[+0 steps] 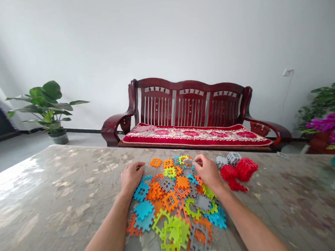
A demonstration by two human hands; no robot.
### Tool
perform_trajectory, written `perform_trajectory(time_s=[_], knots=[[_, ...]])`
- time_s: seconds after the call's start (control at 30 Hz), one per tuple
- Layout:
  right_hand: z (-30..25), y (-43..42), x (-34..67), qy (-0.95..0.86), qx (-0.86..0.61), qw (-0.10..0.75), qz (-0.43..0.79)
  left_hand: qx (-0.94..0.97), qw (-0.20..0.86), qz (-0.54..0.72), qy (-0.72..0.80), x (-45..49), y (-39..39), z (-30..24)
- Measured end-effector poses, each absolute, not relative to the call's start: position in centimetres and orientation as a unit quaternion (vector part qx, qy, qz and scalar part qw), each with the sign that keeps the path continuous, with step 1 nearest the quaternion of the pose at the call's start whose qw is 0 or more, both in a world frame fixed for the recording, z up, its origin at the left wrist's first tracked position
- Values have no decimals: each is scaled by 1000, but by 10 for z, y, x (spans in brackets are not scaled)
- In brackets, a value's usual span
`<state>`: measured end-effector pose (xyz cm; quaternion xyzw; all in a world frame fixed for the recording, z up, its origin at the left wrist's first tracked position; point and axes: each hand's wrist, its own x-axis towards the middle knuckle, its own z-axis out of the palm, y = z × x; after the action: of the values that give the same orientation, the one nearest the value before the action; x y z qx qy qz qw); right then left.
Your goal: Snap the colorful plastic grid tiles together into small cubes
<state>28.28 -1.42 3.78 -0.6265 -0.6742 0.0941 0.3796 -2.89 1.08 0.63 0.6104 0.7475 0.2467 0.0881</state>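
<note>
I have the left grip point(132, 177) lying palm down and released, fingers flat, on the near-left edge of the pile of tiles point(172, 204), its palm touching a blue tile point(140, 190). My right grip point(207, 171) sits across the pile at its far-right edge, with fingers curled and fingertips drawn together beside a grey tile point(187, 163); I cannot tell whether it is grasping that tile or only touching it. The pile spreads between my two forearms on the marbled counter point(60, 192), a loose heap of orange, blue, green and grey toothed plastic squares. Just right of the right grip stand red built blocks point(240, 172), with grey built blocks point(228, 159) behind them. Beyond the counter I see a dark wooden bench point(189, 105) with a red cushion, and a potted plant point(48, 108) on the floor to the left.
</note>
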Motion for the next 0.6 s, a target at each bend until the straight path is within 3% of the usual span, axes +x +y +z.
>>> perform_trajectory(time_s=[0.1, 0.3, 0.6], knots=[[28, -18, 305, -674, -643, 362, 23, 612, 82, 245, 748, -28, 10, 7], [10, -30, 317, -726, -655, 205, -47, 612, 85, 247, 746, -28, 10, 6], [16, -26, 309, -744, -645, 172, -19, 613, 85, 241, 748, -30, 13, 3]])
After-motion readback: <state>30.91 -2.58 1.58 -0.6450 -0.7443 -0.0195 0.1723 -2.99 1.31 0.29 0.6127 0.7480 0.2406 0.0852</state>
